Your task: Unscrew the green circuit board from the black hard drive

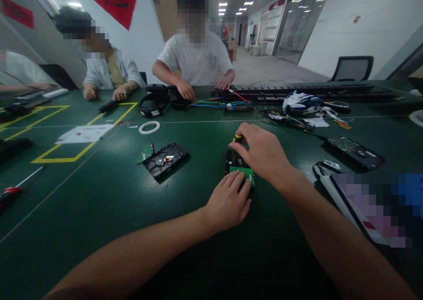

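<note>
My right hand [264, 152] is closed round the yellow-and-black handle of a screwdriver [238, 138]. The screwdriver stands roughly upright over a black hard drive [228, 161]; the hand and handle hide its tip. A green circuit board [251, 173] lies on the near part of that drive. My left hand [229, 201] rests on the board with fingers stretched out and its thumb apart, below the drive. Left of them, a second hard drive [168, 159] lies on the table beside a small green circuit board [145, 153].
A third drive [358, 152] lies at the right, near a blurred bag-like item [350, 212]. A red-handled screwdriver [13, 190] is at far left, a white tape ring [149, 127] mid-left. Gloves [302, 102] and cables lie at the back. Across the table, a person [198, 62] handles coloured wires.
</note>
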### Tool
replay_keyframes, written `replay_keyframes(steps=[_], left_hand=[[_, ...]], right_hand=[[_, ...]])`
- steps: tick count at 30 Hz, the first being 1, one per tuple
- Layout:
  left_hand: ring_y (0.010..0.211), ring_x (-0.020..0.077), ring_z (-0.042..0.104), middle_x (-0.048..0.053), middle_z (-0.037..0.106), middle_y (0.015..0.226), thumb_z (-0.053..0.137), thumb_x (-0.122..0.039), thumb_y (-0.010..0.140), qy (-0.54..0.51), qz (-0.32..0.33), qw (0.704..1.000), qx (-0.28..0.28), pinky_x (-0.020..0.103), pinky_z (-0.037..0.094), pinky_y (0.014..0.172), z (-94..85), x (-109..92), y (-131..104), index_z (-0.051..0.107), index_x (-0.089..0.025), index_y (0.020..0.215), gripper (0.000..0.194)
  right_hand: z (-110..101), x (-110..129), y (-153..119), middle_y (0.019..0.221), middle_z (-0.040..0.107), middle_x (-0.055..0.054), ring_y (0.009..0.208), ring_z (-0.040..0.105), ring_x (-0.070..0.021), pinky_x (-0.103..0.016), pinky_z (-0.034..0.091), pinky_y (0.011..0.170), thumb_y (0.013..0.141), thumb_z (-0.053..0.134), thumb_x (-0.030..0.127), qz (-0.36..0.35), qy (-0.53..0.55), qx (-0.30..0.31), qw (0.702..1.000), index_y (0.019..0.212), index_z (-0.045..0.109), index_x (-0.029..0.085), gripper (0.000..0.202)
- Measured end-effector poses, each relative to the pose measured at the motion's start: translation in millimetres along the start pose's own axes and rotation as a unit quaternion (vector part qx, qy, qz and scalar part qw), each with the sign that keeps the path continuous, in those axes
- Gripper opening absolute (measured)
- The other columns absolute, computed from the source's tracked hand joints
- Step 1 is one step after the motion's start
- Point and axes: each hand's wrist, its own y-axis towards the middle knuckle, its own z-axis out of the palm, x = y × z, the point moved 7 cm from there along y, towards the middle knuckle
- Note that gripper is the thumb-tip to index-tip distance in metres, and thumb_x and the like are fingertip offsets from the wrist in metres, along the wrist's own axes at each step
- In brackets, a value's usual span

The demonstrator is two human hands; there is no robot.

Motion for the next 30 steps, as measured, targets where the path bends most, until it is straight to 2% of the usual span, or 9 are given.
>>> replay_keyframes(steps=[4,8,12,15,22,26,30], left_hand=[[0.144,0.0367,0.048,0.021,0.052,0.151,0.054,-0.038,0.101,-0.001,0.0,1.0,0.003,0.053,0.041,0.121,-1.1,-0.4,0.6,0.05,-0.011,0.146,0.053],[0.146,0.0369,0.046,0.022,0.052,0.152,0.054,-0.037,0.101,-0.002,0.001,1.0,0.006,0.052,0.039,0.122,-0.4,-0.3,0.6,0.05,-0.01,0.146,0.053],[0.146,0.0372,0.046,0.022,0.052,0.151,0.056,-0.037,0.1,-0.003,-0.002,1.0,0.004,0.053,0.039,0.122,2.0,0.8,0.5,0.051,-0.01,0.146,0.053],[0.145,0.0374,0.047,0.022,0.053,0.15,0.056,-0.036,0.099,-0.004,-0.001,1.0,0.0,0.053,0.04,0.122,2.8,1.1,0.0,0.051,-0.011,0.146,0.053],[0.142,0.0379,0.049,0.022,0.054,0.149,0.056,-0.035,0.099,0.001,0.001,1.0,-0.008,0.055,0.042,0.12,2.3,0.8,-1.2,0.053,-0.012,0.145,0.051],[0.142,0.0381,0.049,0.022,0.054,0.149,0.056,-0.035,0.1,0.007,0.004,1.0,-0.006,0.054,0.041,0.12,2.7,0.5,-1.2,0.053,-0.01,0.145,0.051],[0.144,0.0377,0.048,0.022,0.053,0.151,0.054,-0.036,0.1,0.005,0.004,1.0,-0.003,0.053,0.04,0.121,3.7,0.8,-1.3,0.052,-0.011,0.146,0.052]], right_hand=[[0.6,3.2,-1.0,0.102,0.07,-0.012,0.09,0.063,-0.0272,-0.037,0.042,0.076,0.098,0.064,0.029,-0.007,-0.044,-0.005,0.999,0.106,0.059,0.02,0.013],[4.4,1.6,-0.9,0.111,0.07,-0.012,0.097,0.065,-0.0255,-0.036,0.044,0.08,0.099,0.058,0.02,-0.015,0.029,0.021,0.999,0.113,0.058,0.019,0.014],[6.2,3.6,-0.5,0.117,0.07,-0.012,0.103,0.066,-0.0255,-0.036,0.047,0.085,0.1,0.056,0.018,-0.044,0.066,0.046,0.996,0.119,0.059,0.017,0.019],[5.2,4.7,-0.3,0.116,0.071,-0.013,0.105,0.065,-0.0258,-0.037,0.047,0.088,0.101,0.056,0.022,-0.045,0.068,0.046,0.996,0.119,0.06,0.016,0.018],[9.1,-6.5,1.0,0.116,0.069,-0.012,0.102,0.065,-0.025,-0.037,0.047,0.088,0.1,0.057,0.018,-0.007,0.086,0.032,0.996,0.115,0.057,0.018,0.015],[10.2,-7.4,1.1,0.118,0.068,-0.01,0.1,0.064,-0.0238,-0.036,0.047,0.086,0.099,0.057,0.018,-0.014,0.12,0.034,0.992,0.117,0.052,0.021,0.019],[6.4,-3.0,-0.1,0.112,0.067,-0.01,0.1,0.062,-0.0245,-0.036,0.046,0.086,0.099,0.059,0.024,-0.028,0.089,0.04,0.995,0.111,0.054,0.021,0.013]])
